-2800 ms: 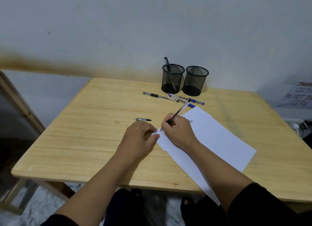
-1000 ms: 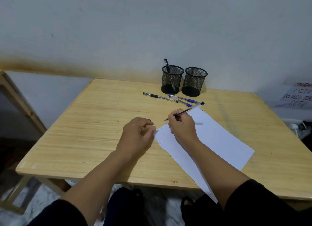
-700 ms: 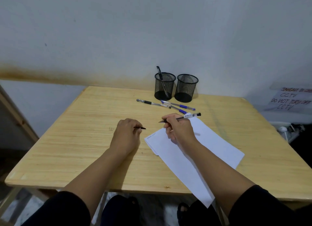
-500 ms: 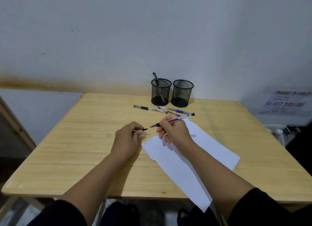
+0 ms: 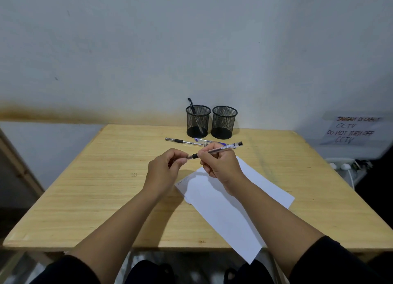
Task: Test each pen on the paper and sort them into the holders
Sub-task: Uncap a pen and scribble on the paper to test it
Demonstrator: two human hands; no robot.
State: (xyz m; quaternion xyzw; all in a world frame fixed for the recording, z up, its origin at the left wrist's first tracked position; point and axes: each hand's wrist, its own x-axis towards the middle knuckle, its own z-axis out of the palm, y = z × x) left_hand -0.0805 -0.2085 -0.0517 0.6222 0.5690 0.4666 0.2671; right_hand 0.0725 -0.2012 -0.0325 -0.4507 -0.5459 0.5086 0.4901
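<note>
My right hand (image 5: 220, 163) grips a clear black-ink pen (image 5: 223, 148) held level above the table, its tip pointing left. My left hand (image 5: 164, 172) pinches the pen cap at that tip; the cap is mostly hidden by my fingers. A white paper sheet (image 5: 229, 203) lies slantwise under my right hand, faint marks at its near-left corner. Two black mesh holders stand at the back: the left holder (image 5: 197, 121) has one black pen in it, the right holder (image 5: 224, 122) looks empty. A black-grip pen (image 5: 185, 141) and a blue pen (image 5: 203, 140) lie in front of the holders.
The wooden table (image 5: 95, 188) stands against a white wall. A handwritten CCTV notice (image 5: 350, 130) and a power strip with plugs (image 5: 344, 167) are off the table's right side. A wooden frame (image 5: 19, 167) stands to the left.
My right hand lifted the pen off the paper and turned it level. My left hand picked the cap up from the table and brought it to the pen's tip.
</note>
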